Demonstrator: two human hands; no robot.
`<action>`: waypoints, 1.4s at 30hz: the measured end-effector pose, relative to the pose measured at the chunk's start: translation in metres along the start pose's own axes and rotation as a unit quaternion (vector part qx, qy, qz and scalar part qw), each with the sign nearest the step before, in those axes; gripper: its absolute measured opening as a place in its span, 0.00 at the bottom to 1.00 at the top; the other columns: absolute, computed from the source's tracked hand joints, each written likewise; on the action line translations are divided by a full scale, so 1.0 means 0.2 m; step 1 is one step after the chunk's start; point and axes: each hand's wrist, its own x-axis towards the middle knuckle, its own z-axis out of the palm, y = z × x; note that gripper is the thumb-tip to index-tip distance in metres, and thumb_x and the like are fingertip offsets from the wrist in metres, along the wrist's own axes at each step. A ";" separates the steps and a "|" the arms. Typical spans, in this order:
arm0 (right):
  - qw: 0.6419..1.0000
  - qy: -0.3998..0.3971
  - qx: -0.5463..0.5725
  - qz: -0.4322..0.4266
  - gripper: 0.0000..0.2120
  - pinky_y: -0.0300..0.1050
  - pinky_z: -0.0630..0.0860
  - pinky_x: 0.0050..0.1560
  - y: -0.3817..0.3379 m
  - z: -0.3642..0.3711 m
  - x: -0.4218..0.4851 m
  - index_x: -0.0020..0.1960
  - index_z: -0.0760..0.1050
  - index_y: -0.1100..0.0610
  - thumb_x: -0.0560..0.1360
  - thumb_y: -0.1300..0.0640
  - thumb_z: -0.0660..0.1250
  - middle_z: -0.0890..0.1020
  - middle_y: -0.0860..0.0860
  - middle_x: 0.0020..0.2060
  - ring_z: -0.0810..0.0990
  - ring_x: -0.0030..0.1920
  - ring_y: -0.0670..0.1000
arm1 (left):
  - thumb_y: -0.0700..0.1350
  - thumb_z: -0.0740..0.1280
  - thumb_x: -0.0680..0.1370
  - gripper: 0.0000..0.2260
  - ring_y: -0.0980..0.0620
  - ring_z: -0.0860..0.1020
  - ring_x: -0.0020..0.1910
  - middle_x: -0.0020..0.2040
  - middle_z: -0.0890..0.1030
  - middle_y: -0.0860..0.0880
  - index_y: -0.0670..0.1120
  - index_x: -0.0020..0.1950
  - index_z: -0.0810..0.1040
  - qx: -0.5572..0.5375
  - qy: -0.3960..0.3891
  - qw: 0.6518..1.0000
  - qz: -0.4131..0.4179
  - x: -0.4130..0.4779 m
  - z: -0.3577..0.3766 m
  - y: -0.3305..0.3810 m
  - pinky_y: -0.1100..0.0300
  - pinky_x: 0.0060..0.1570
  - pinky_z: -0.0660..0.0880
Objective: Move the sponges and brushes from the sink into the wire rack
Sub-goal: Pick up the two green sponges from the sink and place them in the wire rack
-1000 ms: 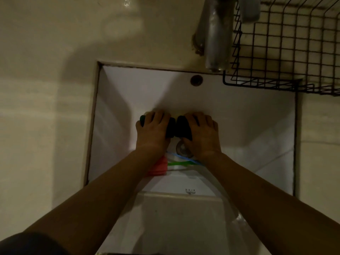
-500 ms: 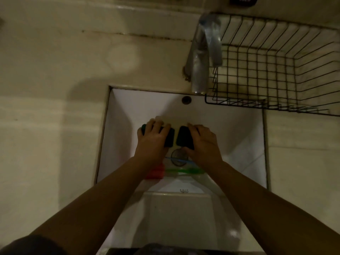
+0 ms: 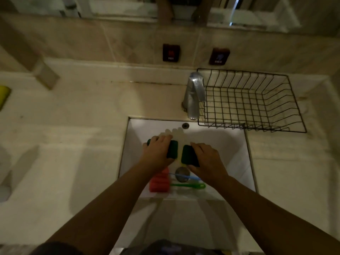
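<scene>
Over a white sink point(image 3: 230, 144), beside one black wire rack point(image 3: 253, 102) on the counter, the left hand point(image 3: 156, 153) and right hand point(image 3: 206, 161) each close fingers around one of two dark green sponges point(image 3: 173, 149). One red sponge point(image 3: 159, 183), one green brush point(image 3: 189, 185) and one blue brush point(image 3: 193, 177) lie in the basin near the drain point(image 3: 181, 174).

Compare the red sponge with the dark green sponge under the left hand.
The red sponge lies untouched near the sink's front wall; the dark green sponge is gripped by the left hand, farther back. Red is bright and ribbed; green is dark and smooth. Both are in the sink, not in the wire rack.
</scene>
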 end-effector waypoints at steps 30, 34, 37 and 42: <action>0.988 0.143 -0.052 -0.036 0.35 0.52 0.68 0.67 0.00 -0.67 -0.08 0.75 0.59 0.47 0.70 0.41 0.63 0.70 0.47 0.67 0.67 0.67 0.49 | 0.60 0.68 0.73 0.26 0.51 0.68 0.61 0.63 0.72 0.52 0.54 0.67 0.67 0.029 0.166 0.969 0.180 -0.07 -0.49 0.34 0.50 0.59 0.69; 0.987 0.154 -0.050 -0.002 0.36 0.53 0.68 0.67 0.04 -0.70 -0.11 0.75 0.59 0.48 0.70 0.39 0.62 0.70 0.48 0.68 0.67 0.67 0.50 | 0.59 0.68 0.72 0.26 0.50 0.68 0.62 0.65 0.72 0.52 0.54 0.67 0.67 0.042 0.158 0.967 0.196 -0.04 -0.46 0.38 0.50 0.60 0.69; 0.986 0.158 -0.045 0.005 0.35 0.53 0.68 0.67 0.07 -0.71 -0.13 0.75 0.60 0.48 0.70 0.40 0.63 0.70 0.48 0.68 0.67 0.67 0.50 | 0.59 0.68 0.73 0.25 0.51 0.68 0.63 0.66 0.72 0.52 0.54 0.68 0.68 0.032 0.158 0.964 0.210 -0.03 -0.44 0.42 0.50 0.59 0.68; 0.987 0.158 -0.036 -0.002 0.34 0.53 0.68 0.67 0.15 -0.74 -0.15 0.74 0.62 0.50 0.70 0.41 0.63 0.71 0.49 0.68 0.68 0.67 0.51 | 0.60 0.68 0.73 0.26 0.51 0.68 0.62 0.65 0.72 0.53 0.55 0.68 0.68 0.030 0.161 0.962 0.218 0.02 -0.41 0.49 0.51 0.59 0.69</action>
